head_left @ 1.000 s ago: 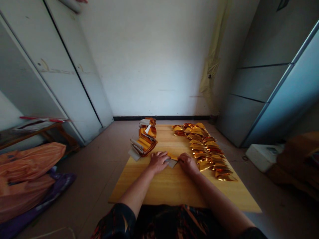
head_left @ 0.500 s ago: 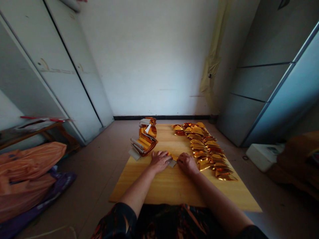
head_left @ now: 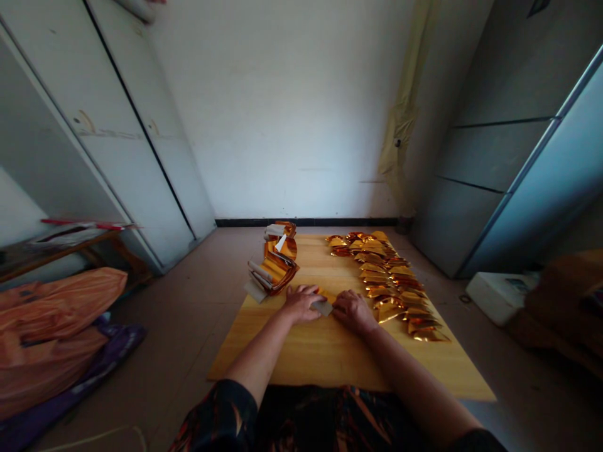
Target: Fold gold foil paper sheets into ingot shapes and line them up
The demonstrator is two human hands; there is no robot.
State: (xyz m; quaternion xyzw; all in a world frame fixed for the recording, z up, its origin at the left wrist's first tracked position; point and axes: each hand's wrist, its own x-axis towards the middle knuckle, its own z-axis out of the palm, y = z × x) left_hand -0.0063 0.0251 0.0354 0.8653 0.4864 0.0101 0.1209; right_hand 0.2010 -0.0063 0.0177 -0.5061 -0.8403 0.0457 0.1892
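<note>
A small sheet of gold foil paper (head_left: pixel 323 307) with a grey back lies on the wooden board between my hands, partly folded over. My left hand (head_left: pixel 301 304) has its fingers curled on the paper's left side. My right hand (head_left: pixel 354 311) grips the right edge, with its fingers bent together. Fingertips on both sides hide part of the sheet. To the left stand stacks of loose gold foil paper (head_left: pixel 273 270), grey backs showing. Rows of folded gold foil pieces (head_left: pixel 377 273) lie to the right of my right hand.
The wooden board (head_left: pixel 320 358) sits low above the tiled floor. Orange and purple plastic bags (head_left: pixel 61 314) are at the left, near a low bench (head_left: pixel 66 248). A white box (head_left: pixel 497 295) stands at the right by a grey fridge (head_left: pixel 480 157).
My left hand has shifted slightly, and more of the grey side of the paper shows between my hands. My right hand stays nearly in place.
</note>
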